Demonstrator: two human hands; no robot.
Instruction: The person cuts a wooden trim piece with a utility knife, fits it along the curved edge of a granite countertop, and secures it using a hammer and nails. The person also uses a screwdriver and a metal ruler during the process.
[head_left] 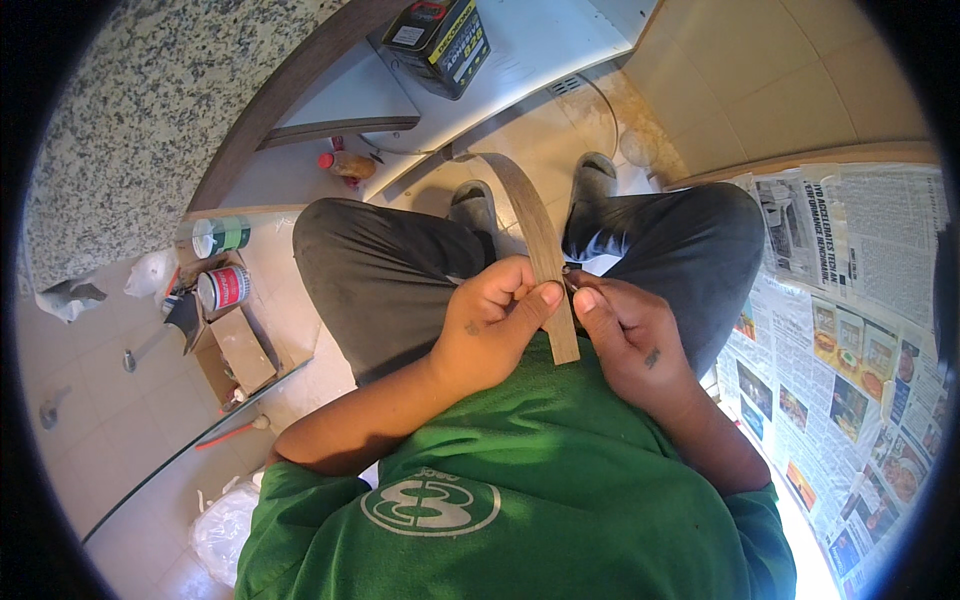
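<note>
A long, thin wood-grain strip [541, 225], like edge banding, runs from between my feet toward my lap and curves at its far part. My left hand [492, 322] pinches it near its near end, thumb on top and fingers folded underneath. The short squared end lies over my green shirt. Just right of the strip, my right hand [636, 338] is closed with its thumb bent over the fingers. A small dark thing [571, 272] shows at those fingertips beside the strip's edge; its kind is too small to make out.
A speckled stone countertop [130, 120] overhangs at the left. A dark rectangular tin [438, 45] stands on a white panel ahead, near a small bottle [350, 164]. Round cans and a cardboard box [243, 350] sit left. Newspaper [850, 370] covers the right side.
</note>
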